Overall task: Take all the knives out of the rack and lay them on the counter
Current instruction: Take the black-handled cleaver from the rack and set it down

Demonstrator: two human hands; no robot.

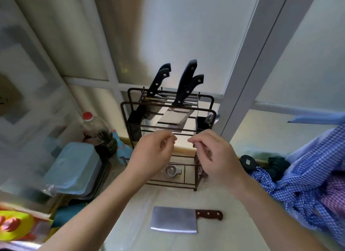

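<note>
The left hand (155, 153) and right hand (214, 153) hover empty, fingers loosely curled, before the rack (168, 123), which holds black-handled knives (186, 84). One cleaver (179, 220) lies on the counter (224, 194), bare room around it.

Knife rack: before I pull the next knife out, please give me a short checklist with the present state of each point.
1. Both hands free: ok. Left hand and right hand hold nothing.
2. Knives left in the rack: ok, black handles stand up, in plain view.
3. Handles unobstructed from above: ok.
4. Room on the counter: ok, bare surface beside the brown-handled cleaver.
5. Checked cloth away from the landing spot: ok, it lies at the right.
6. Exact number of knives left: cannot tell, handles overlap.
</note>
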